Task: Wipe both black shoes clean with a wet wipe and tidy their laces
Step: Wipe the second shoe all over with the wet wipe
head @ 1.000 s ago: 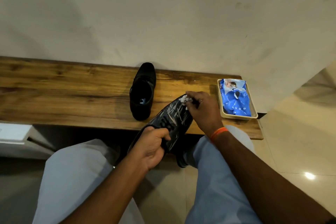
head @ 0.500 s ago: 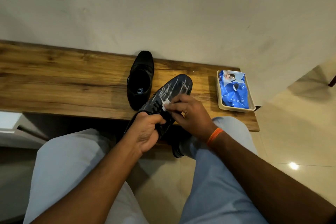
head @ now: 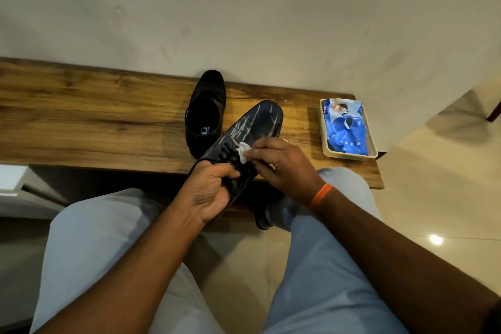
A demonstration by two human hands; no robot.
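Head view: the black shoe [head: 250,133] you hold is tilted, toe away from you, streaked wet. Your left hand [head: 211,192] grips its heel end; your right hand [head: 282,164] pinches the wet wipe [head: 243,153] against its laces. Beyond your left hand, the other shoe [head: 206,114] sits on the wooden bench [head: 95,116]; right of your right hand, a wipes pack [head: 345,127] lies in a tray [head: 349,156].

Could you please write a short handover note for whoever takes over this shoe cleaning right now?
Left hand grips the heel end of the held shoe. Right hand pinches the wet wipe against its laces. Its toe shows wet streaks, so wiping is under way. The second shoe sits on the wooden bench; wipe pack in the tray. Left: finish this shoe, second shoe, laces.
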